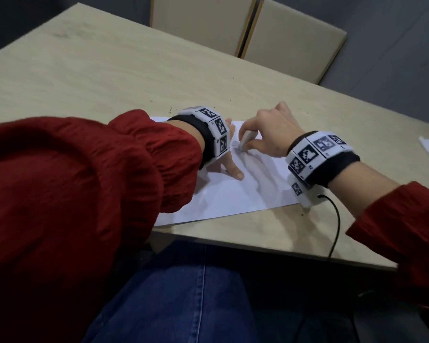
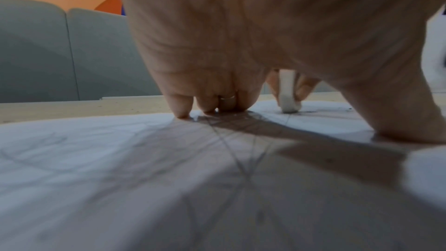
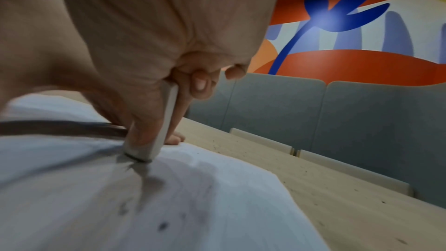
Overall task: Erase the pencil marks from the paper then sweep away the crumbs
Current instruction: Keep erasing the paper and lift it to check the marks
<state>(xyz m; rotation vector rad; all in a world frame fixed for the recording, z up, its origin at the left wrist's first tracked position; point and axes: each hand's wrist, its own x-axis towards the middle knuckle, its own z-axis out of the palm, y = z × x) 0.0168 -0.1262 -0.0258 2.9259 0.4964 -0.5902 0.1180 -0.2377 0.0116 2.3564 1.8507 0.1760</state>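
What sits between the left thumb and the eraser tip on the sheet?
Only paper with faint pencil lines: the head view shows nothing else between the left hand thumb and the eraser held by the right hand.

1 sheet of paper [image 1: 223,196] w/ pencil marks, 1 white eraser [image 1: 246,139], 2 hands: left hand [image 1: 229,167], right hand [image 1: 270,134], 2 wrist bands, 2 beige chairs, 1 table [image 1: 109,78], 1 ring [image 2: 228,97]
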